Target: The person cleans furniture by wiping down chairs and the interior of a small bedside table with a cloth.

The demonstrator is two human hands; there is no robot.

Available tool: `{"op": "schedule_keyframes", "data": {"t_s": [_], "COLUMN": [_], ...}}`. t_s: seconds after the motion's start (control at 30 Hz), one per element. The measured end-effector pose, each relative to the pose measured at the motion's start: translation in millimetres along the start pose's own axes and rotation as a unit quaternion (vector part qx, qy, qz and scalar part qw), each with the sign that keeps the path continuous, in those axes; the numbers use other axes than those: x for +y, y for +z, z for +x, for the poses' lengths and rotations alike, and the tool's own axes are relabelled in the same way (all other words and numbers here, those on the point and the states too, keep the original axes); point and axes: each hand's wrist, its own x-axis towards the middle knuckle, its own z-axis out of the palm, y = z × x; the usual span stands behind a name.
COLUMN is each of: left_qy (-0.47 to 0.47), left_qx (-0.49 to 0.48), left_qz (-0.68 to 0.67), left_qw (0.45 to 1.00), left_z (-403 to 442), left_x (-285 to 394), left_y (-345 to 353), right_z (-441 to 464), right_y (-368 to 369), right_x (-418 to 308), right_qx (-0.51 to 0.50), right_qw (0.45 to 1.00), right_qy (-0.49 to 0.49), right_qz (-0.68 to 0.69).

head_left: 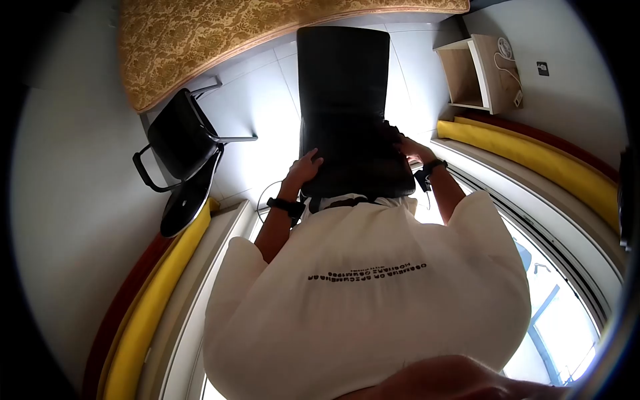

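Note:
A black chair with a tall back [343, 70] stands right in front of me, and its dark seat reaches to my waist. My left hand [305, 169] rests at the left edge of the seat, fingers apart and nothing in them. At the right edge lies my right hand [413, 150], its fingers spread against the dark seat side. A small dark, uneven shape [392, 131] touches its fingertips; what it is cannot be made out. Black bands circle both wrists.
A second black chair [177, 137] with metal legs lies tipped at the left. Beyond is a gold patterned surface [200, 33]. A wooden cabinet [493, 73] with a white cable stands at the back right. Yellow cushions [533, 157] line both sides, beside window frames.

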Motion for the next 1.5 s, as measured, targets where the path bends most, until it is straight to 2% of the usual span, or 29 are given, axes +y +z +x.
{"op": "schedule_keyframes", "data": {"t_s": [0.07,0.17,0.23,0.33,0.4,0.47,0.53,0.6,0.67,0.7,0.73,0.77,0.8,0.87,0.93,0.97,1.0,1.03,1.07,1.1,1.13,1.17,1.2,1.27,1.33,1.37,1.4,1.47,1.5], "left_qy": [-0.013,0.013,0.004,0.006,-0.021,-0.020,-0.024,-0.005,-0.050,-0.111,0.032,-0.027,0.002,-0.201,-0.178,-0.155,-0.083,-0.013,0.016,0.089,0.148,0.207,0.242,0.324,0.352,0.428,0.465,0.483,0.469], "left_qx": [0.013,0.051,0.053,0.080,0.083,0.103,0.097,0.139,0.196,0.189,0.233,0.185,0.254,0.207,0.108,0.078,0.061,0.035,0.047,0.079,0.088,0.095,0.072,0.031,-0.027,-0.044,-0.058,-0.152,-0.145], "left_qz": [-0.025,-0.060,-0.107,-0.122,-0.114,-0.079,-0.154,-0.103,-0.110,-0.137,-0.089,0.046,0.214,0.283,0.324,0.302,0.236,0.165,0.093,0.095,0.023,-0.050,0.005,0.071,0.078,0.085,0.124,0.111,0.161], "left_qw": [1.000,0.997,0.993,0.989,0.990,0.991,0.983,0.985,0.973,0.966,0.968,0.981,0.943,0.915,0.923,0.937,0.966,0.986,0.994,0.988,0.985,0.972,0.967,0.943,0.933,0.899,0.875,0.855,0.856], "left_z": [1.3,5.7,3.2,12.0,14.1,21.0,28.2,24.8,16.3,-4.2,-1.2,-23.1,-3.9,-16.0,22.5,31.4,49.3,67.1,78.2,94.2,108.7,117.8,118.3,124.4,137.0,154.1,166.9,180.0,179.0], "left_x": [-10.9,-16.5,-4.1,13.5,35.2,41.3,27.2,23.9,11.9,44.1,36.0,89.5,40.9,139.8,168.9,236.7,284.8,333.5,406.0,460.2,509.9,556.0,607.2,691.0,750.6,768.6,787.2,822.6,835.9], "left_y": [13.9,21.7,25.8,34.4,36.0,34.1,29.5,20.1,11.2,0.9,5.0,-3.3,19.9,32.3,31.3,30.4,30.6,30.7,36.7,43.1,54.4,64.1,67.7,77.3,89.9,99.3,107.7,121.5,126.3], "right_z": [12.6,9.7,19.8,26.7,38.3,49.4,28.9,39.0,18.9,12.4,7.3,17.1,5.0,-2.6,10.8,-0.3,-11.0,-2.9,-21.6,-32.1,-39.8,-46.8,-53.2,-63.1,-74.2,-108.8,-137.9,-176.7,-165.5], "right_y": [-11.9,-23.9,-39.2,-61.7,-79.3,-98.2,-104.0,-119.2,-150.3,-172.9,-200.9,-224.6,-255.0,-316.4,-363.8,-393.1,-415.5,-432.8,-452.8,-468.0,-490.0,-508.3,-520.8,-540.0,-544.3,-542.1,-547.6,-560.2,-563.6], "right_x": [-8.9,-42.9,-48.1,-54.8,-49.1,-43.1,-60.4,-54.6,-71.2,-80.1,-81.2,-65.5,-63.1,-35.0,10.9,24.8,41.3,66.5,76.2,87.6,97.5,105.5,113.2,120.6,111.2,88.9,76.0,54.9,54.2], "right_qx": [-0.005,-0.012,0.009,-0.019,0.002,-0.056,-0.056,-0.105,-0.124,-0.122,-0.119,-0.040,-0.052,-0.034,0.081,0.098,0.109,0.184,0.264,0.270,0.280,0.252,0.220,0.152,0.181,0.283,0.228,0.119,0.137], "right_qw": [0.993,0.992,0.982,0.985,0.965,0.990,0.984,0.964,0.924,0.895,0.861,0.816,0.819,0.845,0.872,0.889,0.904,0.930,0.912,0.923,0.929,0.936,0.936,0.873,0.841,0.831,0.868,0.896,0.893], "right_qy": [-0.060,-0.034,-0.038,-0.054,-0.101,-0.067,-0.068,-0.158,-0.264,-0.312,-0.359,-0.448,-0.470,-0.458,-0.435,-0.418,-0.401,-0.314,-0.302,-0.271,-0.240,-0.224,-0.208,-0.294,-0.346,-0.374,-0.338,-0.351,-0.370], "right_qz": [-0.100,-0.120,-0.185,-0.164,-0.243,-0.113,-0.152,-0.188,-0.248,-0.296,-0.340,-0.363,-0.325,-0.273,-0.209,-0.155,-0.098,-0.055,-0.085,-0.025,0.033,0.106,0.181,0.359,0.374,0.300,0.282,0.244,0.218]}}
